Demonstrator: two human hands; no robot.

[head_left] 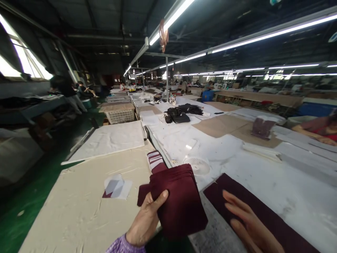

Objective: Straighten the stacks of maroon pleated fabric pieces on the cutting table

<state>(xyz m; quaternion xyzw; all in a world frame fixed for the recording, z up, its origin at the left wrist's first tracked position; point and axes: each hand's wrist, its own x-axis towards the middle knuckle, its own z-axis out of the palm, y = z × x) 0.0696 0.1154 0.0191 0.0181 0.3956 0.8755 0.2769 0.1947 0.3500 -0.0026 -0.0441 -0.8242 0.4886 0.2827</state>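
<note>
Maroon cloth stack [181,207], lower centre | left fingers [161,199] pinch its left edge | right fingers [234,200] empty, loosely parted, rightward

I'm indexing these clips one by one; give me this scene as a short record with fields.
Left hand: grips maroon fabric stack, thumb on top
Right hand: open, at dark maroon panel; contact unclear
Left table: cream covering, loose pieces
White table: black fabric pile, round grille
</note>
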